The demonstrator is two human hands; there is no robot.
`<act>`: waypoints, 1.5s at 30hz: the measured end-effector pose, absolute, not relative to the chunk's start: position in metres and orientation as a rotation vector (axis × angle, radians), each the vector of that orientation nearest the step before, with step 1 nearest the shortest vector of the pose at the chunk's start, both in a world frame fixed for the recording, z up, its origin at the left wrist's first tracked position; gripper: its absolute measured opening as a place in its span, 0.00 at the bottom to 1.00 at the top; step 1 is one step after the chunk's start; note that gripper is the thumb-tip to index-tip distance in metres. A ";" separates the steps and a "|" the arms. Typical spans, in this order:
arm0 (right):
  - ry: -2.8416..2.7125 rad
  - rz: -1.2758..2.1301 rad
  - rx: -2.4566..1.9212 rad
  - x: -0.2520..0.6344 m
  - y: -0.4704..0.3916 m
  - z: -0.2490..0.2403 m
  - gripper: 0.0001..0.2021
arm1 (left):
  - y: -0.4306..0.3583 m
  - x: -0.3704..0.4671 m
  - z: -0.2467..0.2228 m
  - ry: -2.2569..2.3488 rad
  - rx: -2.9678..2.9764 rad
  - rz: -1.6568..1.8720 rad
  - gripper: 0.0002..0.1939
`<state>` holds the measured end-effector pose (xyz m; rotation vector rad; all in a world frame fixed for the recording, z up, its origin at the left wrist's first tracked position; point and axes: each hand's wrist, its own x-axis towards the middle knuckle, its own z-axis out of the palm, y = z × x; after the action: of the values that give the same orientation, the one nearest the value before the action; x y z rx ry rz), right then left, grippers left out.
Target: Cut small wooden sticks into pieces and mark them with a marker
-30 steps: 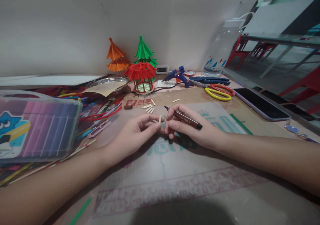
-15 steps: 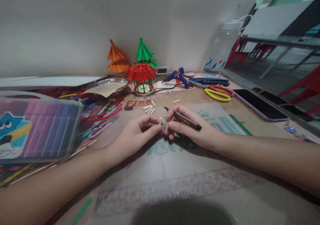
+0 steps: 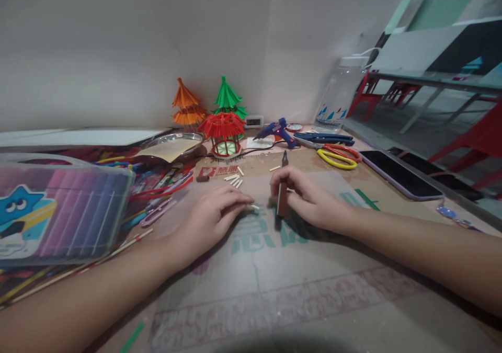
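My left hand (image 3: 221, 212) pinches a short pale wooden stick (image 3: 254, 207) between thumb and fingertips, low over the covered table. In my right hand (image 3: 304, 193) is a brown marker (image 3: 282, 188), held nearly upright with its dark tip pointing up and away. A gap lies between the two hands. Several more cut sticks (image 3: 234, 180) lie just beyond my left hand, and one single stick (image 3: 275, 168) rests beyond the right. A brown marker cap (image 3: 203, 178) sits to the left of the loose sticks.
Red (image 3: 221, 127), green (image 3: 225, 94) and orange (image 3: 185, 102) roofed models stand by the wall. Behind are a blue glue gun (image 3: 278, 132), scissors (image 3: 339, 157) and a bottle (image 3: 339, 97). A phone (image 3: 402, 175) lies right; a marker case (image 3: 66, 212) stands left.
The marker has swung from lying across my right hand to nearly upright. My hands have moved apart, and the stick in my left hand has tipped from upright to nearly flat.
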<state>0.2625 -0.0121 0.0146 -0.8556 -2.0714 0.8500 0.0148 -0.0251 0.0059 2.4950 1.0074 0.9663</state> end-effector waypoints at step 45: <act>-2.409 0.379 -0.844 0.260 -0.011 0.010 0.15 | 0.020 -0.043 0.012 1.723 2.933 0.438 0.14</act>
<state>0.2598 -0.0108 0.0099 -0.8436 -2.4087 0.3786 -0.0426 0.0204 0.0125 2.9334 1.7229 0.4381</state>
